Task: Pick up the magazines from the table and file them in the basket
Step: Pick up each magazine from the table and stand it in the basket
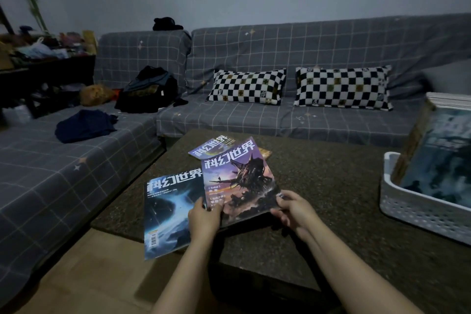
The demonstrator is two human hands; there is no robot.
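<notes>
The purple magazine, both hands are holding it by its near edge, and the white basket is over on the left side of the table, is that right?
Not quite. In the head view the white basket stands on the right side of the table, not the left. The rest holds: the left hand and right hand hold the purple magazine by its near edge.

Single view I have: head-worn wide-angle, looking forward and down, close over the table [331, 186], facing the sofa [254, 58] beyond.
</notes>
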